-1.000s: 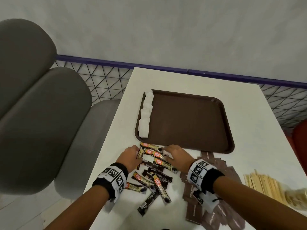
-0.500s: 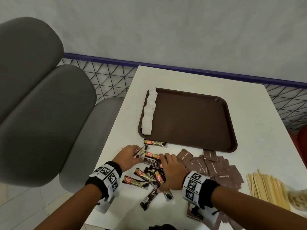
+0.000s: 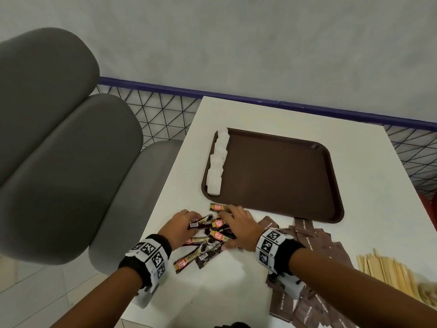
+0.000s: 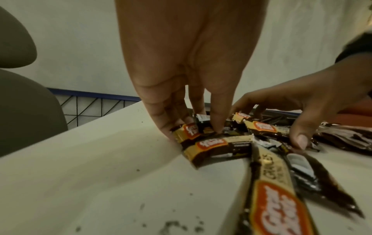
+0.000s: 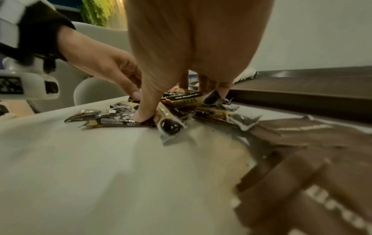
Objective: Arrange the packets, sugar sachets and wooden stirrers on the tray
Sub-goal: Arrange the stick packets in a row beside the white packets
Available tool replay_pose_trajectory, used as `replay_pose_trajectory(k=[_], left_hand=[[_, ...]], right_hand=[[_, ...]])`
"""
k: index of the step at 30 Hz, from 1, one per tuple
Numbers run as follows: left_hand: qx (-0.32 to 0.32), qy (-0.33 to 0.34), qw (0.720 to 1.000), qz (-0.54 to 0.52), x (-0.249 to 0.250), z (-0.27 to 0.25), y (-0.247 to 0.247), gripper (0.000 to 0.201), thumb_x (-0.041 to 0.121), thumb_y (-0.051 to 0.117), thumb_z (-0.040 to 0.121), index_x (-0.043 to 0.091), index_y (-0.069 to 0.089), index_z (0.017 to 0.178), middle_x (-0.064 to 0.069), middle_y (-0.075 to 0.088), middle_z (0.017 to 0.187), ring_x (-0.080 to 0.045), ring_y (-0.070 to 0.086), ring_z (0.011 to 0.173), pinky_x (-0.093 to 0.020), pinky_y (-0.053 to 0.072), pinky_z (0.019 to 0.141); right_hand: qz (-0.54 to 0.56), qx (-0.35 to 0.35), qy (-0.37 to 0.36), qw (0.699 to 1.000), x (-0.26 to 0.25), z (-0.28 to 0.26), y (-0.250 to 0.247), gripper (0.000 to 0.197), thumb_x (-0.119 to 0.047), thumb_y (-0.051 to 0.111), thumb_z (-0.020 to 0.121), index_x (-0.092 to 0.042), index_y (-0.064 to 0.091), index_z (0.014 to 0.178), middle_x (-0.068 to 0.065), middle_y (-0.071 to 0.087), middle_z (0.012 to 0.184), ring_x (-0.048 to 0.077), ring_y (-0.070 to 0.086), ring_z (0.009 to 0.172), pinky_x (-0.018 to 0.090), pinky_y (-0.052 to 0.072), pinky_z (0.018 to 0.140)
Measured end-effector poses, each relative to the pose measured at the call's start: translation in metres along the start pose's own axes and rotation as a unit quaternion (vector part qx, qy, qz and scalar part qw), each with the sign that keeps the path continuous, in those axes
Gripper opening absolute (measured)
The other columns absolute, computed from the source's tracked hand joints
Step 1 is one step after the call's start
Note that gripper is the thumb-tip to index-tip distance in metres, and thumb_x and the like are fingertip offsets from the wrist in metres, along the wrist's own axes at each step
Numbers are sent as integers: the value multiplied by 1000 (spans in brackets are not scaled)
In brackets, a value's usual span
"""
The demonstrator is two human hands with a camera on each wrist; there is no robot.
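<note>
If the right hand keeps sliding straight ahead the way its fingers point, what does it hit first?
Probably the near rim of the brown plastic tray. The right hand lies on the black-and-gold coffee stick packets, fingers pointing toward the tray, with one packet near its fingertips. Depth is unclear.

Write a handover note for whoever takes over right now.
Left hand: fingers pinching a coffee stick from the pile of coffee sticks on the table, in front of the tray.
Right hand: spread over the same pile, fingertips pressing it; firm grip not clear.
Done: white sachets in a row along the tray's left edge.
Left: coffee sticks, brown sugar sachets and wooden stirrers, all off the tray.
</note>
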State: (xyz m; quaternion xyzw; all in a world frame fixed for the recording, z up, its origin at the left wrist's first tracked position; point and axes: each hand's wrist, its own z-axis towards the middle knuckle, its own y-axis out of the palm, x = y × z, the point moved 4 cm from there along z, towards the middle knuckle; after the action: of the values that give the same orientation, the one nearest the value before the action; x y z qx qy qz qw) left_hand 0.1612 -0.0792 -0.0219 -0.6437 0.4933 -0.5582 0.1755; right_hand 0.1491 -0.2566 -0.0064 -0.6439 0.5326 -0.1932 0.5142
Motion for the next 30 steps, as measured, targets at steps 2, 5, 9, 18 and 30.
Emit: replay_pose_trajectory(k=[2,5,9,18,30], left_hand=[[5,7,1000,-6,-1,-1,2,37,18,56,91,21,53,128,-2,54,117,-16,50,111,-22,39,93],[16,22,1000,2,0,-3,2,36,20,54,92,24,53,128,1,51,113,-15,48,108,-18,36,90],[8,51,998,30,8,-4,2,37,22,54,93,29,53,130,0,46,116,-14,44,107,-18,36,91],[36,38,996,-74,24,-2,10,24,5,63,84,11,59,107,9,42,97,-8,48,94,-7,38,84],[92,2,968,-235,9,-9,-5,22,13,61,89,23,61,108,2,54,109,-15,59,102,-21,51,75]], right_hand=[[21,17,-5,1000,0,-3,1,90,-48,69,73,-19,21,143,5,24,145,23,22,134,37,17,112],[-4,16,1,1000,-1,-7,0,104,-57,69,69,-20,10,146,5,15,151,25,14,139,40,11,115],[-31,-14,6,999,-4,-7,2,114,-59,71,65,-18,3,148,6,13,152,27,13,140,44,7,117],[-77,28,-50,995,-9,3,6,88,-54,68,68,-11,33,136,11,38,131,28,35,121,43,26,108],[-46,-18,3,999,-22,26,6,47,-24,55,83,-4,38,122,15,44,124,30,42,114,40,40,89]])
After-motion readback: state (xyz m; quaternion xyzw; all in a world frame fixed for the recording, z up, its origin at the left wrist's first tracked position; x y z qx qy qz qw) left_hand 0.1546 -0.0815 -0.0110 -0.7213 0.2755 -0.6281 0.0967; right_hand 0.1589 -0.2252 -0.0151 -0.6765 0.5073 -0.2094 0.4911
